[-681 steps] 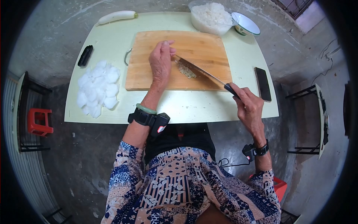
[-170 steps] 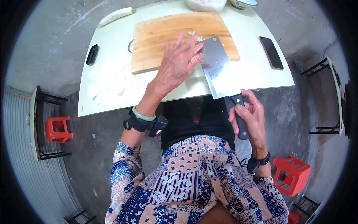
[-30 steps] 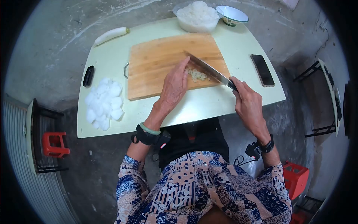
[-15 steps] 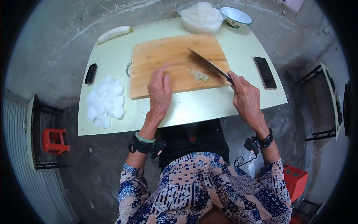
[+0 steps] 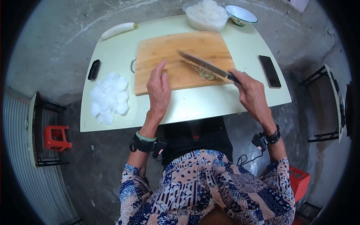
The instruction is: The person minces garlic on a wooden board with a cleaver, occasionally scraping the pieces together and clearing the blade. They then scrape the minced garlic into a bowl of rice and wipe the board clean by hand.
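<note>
In the head view my right hand [image 5: 253, 92] is closed around the black handle of a kitchen knife [image 5: 205, 64]. Its blade points left and away over the wooden cutting board [image 5: 157, 45], slightly blurred by motion. Right by the blade lies a small heap of pale yellowish chopped bits [image 5: 205, 74], partly covered by it. My left hand [image 5: 159, 88] holds nothing; its fingers reach forward, apart from the thumb, over the board's near left part.
Thin white slices [image 5: 109, 98] are piled at the table's left, near a black case [image 5: 94, 69]. A white radish [image 5: 118, 30], a clear bowl [image 5: 206, 25] heaped with white shreds and a white bowl [image 5: 242, 15] stand at the back. A phone [image 5: 269, 71] lies right.
The knife has swung so its tip lies farther left, with the blade now close over the chopped bits. My left hand's fingers have straightened a little. The whole view has shifted slightly.
</note>
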